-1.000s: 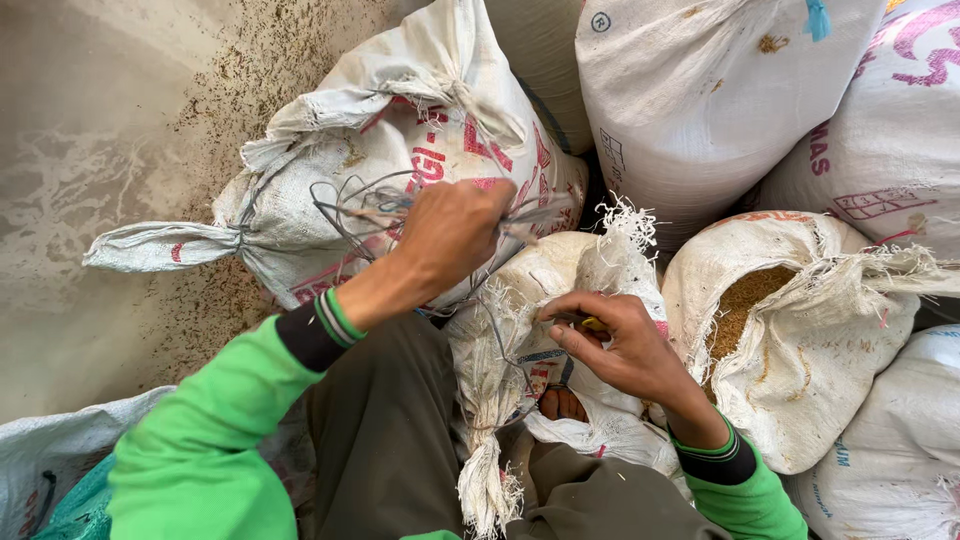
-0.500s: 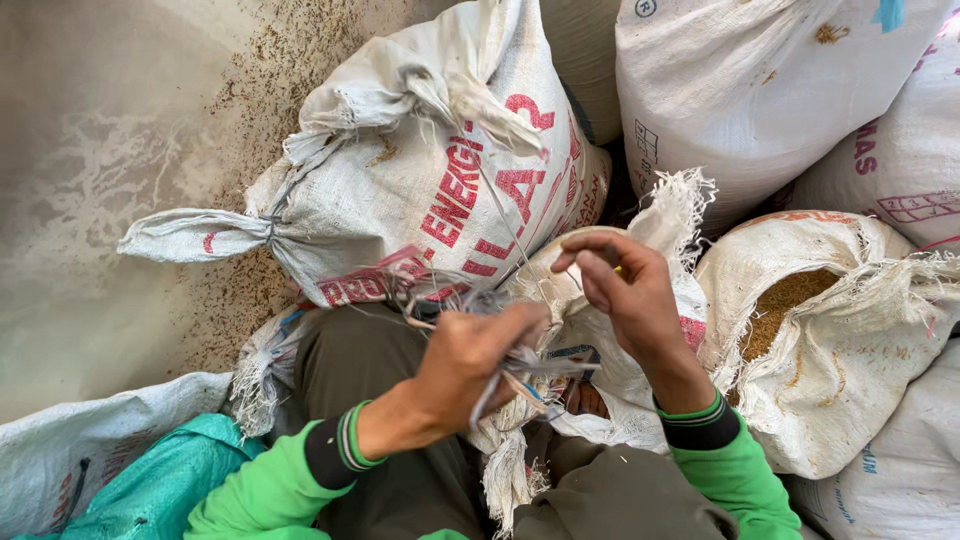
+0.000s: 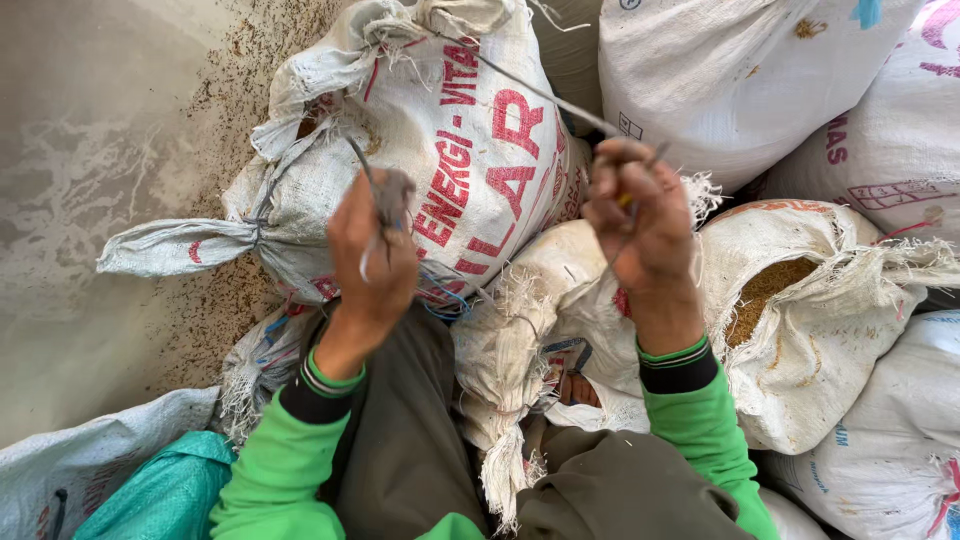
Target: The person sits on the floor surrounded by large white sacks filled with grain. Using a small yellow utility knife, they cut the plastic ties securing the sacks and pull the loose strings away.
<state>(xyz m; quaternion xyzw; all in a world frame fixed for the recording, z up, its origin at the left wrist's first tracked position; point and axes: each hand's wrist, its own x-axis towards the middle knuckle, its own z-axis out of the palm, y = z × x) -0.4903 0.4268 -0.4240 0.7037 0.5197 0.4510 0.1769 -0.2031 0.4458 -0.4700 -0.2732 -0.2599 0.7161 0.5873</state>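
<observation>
Fingers (image 3: 385,200) pinching grey twine (image 3: 540,92)

Grain store: piled woven sacks (image 3: 760,80), spilled husks (image 3: 230,300)

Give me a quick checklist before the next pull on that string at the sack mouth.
1. Left hand grips string: ok, fist closed around a dark strand.
2. Right hand grips string: ok, strand runs taut up-left from it.
3. Needle or tool in right hand: cannot tell, only a yellowish bit shows.
4. Sack between the knees held in place: ok, frayed mouth bunched below the hands.
5. Open sack on the right upright: ok, grain inside.
6. Floor: not ok, spilled grain beside the printed sack.
</observation>
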